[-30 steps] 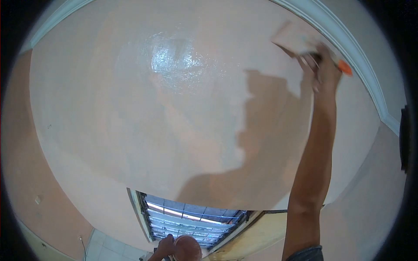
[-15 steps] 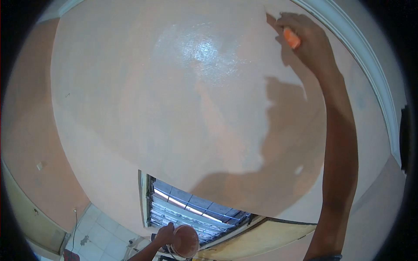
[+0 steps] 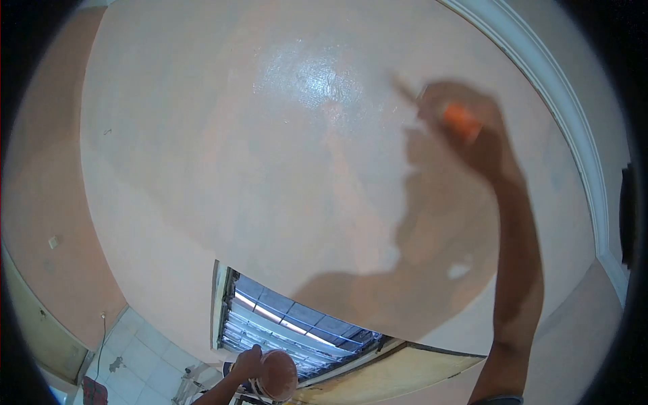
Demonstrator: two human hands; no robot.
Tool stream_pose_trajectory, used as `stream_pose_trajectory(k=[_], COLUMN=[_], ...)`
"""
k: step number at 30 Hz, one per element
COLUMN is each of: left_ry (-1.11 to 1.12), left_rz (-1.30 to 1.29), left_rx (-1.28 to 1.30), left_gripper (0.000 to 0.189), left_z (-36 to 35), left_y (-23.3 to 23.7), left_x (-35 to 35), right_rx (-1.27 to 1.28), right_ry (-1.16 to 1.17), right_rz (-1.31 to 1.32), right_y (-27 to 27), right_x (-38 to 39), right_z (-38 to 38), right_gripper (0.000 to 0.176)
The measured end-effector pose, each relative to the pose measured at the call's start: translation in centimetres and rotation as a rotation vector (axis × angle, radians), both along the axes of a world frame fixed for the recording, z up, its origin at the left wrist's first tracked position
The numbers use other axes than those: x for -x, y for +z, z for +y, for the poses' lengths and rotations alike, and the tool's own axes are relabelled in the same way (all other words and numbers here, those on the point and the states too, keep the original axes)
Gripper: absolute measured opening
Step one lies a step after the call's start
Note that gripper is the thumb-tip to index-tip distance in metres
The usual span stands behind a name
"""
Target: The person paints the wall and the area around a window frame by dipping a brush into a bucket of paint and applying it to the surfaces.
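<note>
The right hand wraps round a brush, which slants up-left before the wall; contact is unclear. Well below, the left hand clasps a bucket.

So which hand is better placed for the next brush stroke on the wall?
Probably the right hand: it grips the orange-handled paintbrush, raised in front of the wall. The left hand is much lower, taken up holding the bucket.

Glare was cast on wall at 12 o'clock, shadow at 4; right hand was blurred at 2; edges bowed, corners blackened.
</note>
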State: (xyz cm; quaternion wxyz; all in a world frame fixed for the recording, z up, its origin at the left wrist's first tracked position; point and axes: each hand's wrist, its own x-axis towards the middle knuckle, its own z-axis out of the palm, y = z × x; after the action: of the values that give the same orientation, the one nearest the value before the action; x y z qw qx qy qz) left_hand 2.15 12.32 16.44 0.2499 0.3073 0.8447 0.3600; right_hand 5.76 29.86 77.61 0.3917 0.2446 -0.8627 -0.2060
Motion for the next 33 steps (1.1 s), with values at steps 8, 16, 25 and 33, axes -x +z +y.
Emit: stream_pose_trajectory(k=[8,16,25,33], left_ry=[0.052,0.058,0.020,0.028], left_rz=[-0.019,-0.061,-0.019,0.002], left_rx=[-0.028,-0.024,-0.055,-0.043], left_gripper=[0.053,0.055,0.053,0.053], left_z=[-0.1,-0.1,-0.2,0.2], left_y=[0.0,-0.3,-1.8,-1.6], left_x=[0.0,0.0,-0.1,-0.3], right_rx=[-0.217,-0.468,0.128,-0.238], right_ry=[-0.209,-0.132,-0.367,-0.270], right_rz=[0.361,-0.026,0.294,0.257], right_y=[6.8,-11.9,4.6,-2.3], right_x=[3.8,2.1,0.7,1.6], right_z=[0.2,-2.6,-3.0,5.3], right_gripper=[0.025,0.016,0.023,0.026])
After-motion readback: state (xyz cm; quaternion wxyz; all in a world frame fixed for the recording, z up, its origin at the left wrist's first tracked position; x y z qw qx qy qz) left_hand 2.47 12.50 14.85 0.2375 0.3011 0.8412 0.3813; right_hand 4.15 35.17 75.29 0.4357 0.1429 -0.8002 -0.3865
